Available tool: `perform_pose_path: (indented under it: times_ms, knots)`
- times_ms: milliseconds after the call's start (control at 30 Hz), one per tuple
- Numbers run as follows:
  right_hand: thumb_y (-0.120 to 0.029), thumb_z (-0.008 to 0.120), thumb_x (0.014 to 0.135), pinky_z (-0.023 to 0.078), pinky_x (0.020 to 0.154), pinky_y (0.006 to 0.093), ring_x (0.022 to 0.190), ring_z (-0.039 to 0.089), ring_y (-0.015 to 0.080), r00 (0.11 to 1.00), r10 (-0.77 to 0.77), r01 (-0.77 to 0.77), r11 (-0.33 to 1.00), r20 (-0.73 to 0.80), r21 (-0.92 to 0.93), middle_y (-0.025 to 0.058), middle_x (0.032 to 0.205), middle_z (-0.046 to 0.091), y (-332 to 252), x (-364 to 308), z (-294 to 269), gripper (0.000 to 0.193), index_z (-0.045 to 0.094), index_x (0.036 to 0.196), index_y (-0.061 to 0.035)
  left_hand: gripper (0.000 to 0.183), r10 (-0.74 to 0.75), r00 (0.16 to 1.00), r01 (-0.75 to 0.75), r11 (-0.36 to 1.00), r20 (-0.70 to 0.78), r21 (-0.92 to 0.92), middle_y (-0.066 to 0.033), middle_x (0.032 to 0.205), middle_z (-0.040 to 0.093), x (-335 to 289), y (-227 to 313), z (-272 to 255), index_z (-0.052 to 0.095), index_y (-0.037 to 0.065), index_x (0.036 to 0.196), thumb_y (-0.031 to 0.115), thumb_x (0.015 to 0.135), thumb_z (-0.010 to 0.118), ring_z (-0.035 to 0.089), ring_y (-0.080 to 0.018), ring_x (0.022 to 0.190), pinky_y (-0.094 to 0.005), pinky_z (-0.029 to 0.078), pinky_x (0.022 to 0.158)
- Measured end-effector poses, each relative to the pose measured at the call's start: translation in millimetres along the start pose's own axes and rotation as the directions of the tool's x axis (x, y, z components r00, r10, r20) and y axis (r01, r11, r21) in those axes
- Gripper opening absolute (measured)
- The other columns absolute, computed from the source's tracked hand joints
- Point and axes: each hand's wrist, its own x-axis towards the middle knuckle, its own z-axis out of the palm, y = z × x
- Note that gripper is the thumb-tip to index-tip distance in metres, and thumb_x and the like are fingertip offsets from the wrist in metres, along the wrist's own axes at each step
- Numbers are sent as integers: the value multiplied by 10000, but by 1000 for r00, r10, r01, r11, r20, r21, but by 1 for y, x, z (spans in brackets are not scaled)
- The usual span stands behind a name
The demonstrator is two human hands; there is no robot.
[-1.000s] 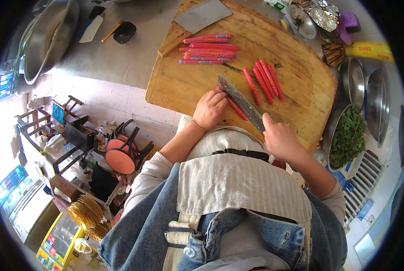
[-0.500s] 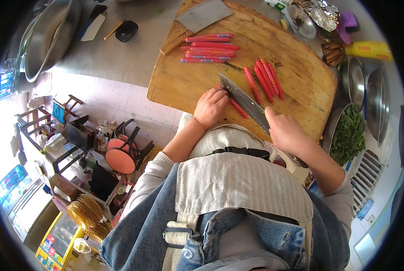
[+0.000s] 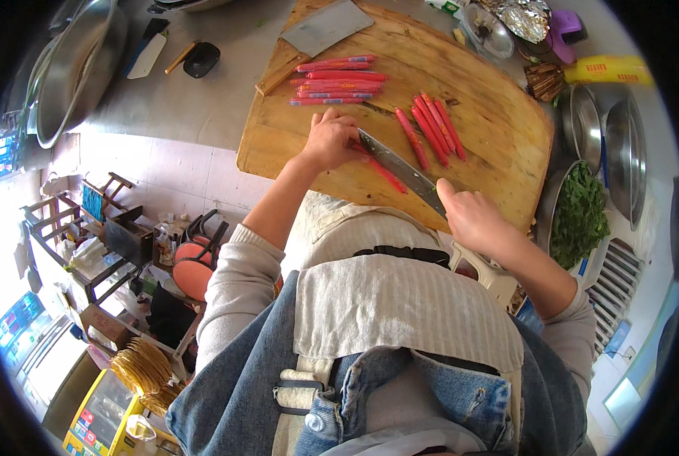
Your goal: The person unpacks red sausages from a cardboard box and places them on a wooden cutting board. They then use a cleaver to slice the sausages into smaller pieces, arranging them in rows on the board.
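Note:
My right hand is closed around the handle of a kitchen knife, whose long dark blade slants up and left across the board. Beside the blade lies one red-wrapped sausage. Curled at that sausage's far end, close to the knife tip, is my left hand; its fingertips are partly hidden. More red-wrapped sausages form a pile farther back on the wooden cutting board. Right of the blade, several others lie side by side.
A broad cleaver rests at the board's far left. Metal bowls and a basin of leafy greens stand to the right. On the counter's left are a large metal basin and a small black dish. A stool is below.
My left hand has moved forward and turned, from pressing over the sausage to its far end. The knife stays beside the sausage in my right hand. The whole view has shifted slightly.

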Motion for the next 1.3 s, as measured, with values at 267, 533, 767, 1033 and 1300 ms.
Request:
perform_pose_path:
  times_ms: [267, 533, 767, 1033, 1300]
  knots:
    - [21, 528, 847, 483, 710, 578, 803, 647, 489, 1000, 0, -1, 998, 22, 57, 270, 815, 660, 12, -30, 5, 273, 411, 1092, 2, 251, -14, 1000, 15, 999, 11, -42, 104, 1019, 670, 1, 2, -2, 796, 277, 859, 376, 648, 889, 498, -220, 1136, -425, 314, 1016]
    - [-16, 566, 843, 493, 773, 559, 871, 659, 502, 984, 71, -71, 997, 162, -4, 282, 862, 683, 18, -59, 6, 297, 433, 1107, 8, 261, -15, 1000, 16, 999, 17, -42, 106, 1030, 673, 1, 1, 0, 802, 286, 877, 378, 647, 885, 496, -223, 1145, -421, 308, 1034]
    - [-115, 626, 872, 491, 736, 565, 849, 661, 471, 991, 128, -123, 985, -34, 124, 254, 827, 683, 40, -83, 35, 302, 441, 1096, -32, 236, -17, 1000, 17, 1000, -24, 26, 70, 1015, 671, -1, 4, 1, 796, 273, 875, 404, 686, 848, 502, -237, 1147, -428, 329, 1025]
    - [-157, 580, 934, 466, 694, 604, 816, 643, 489, 965, 187, -132, 952, -184, 275, 273, 850, 664, 40, -79, 64, 242, 441, 1108, -61, 279, 114, 931, -83, 991, -346, 102, -40, 1177, 639, 16, 38, 22, 722, 146, 1100, 190, 824, 715, 579, -280, 1103, -407, 476, 944]
    - [-116, 595, 917, 482, 675, 601, 784, 652, 481, 938, 133, -48, 964, -321, 260, 269, 826, 666, 38, -36, 82, 312, 442, 1180, -43, 238, 105, 822, 176, 888, -560, 424, -38, 1108, 630, 14, -8, -33, 701, 132, 1079, 111, 854, 626, 580, -265, 1067, -416, 471, 892]
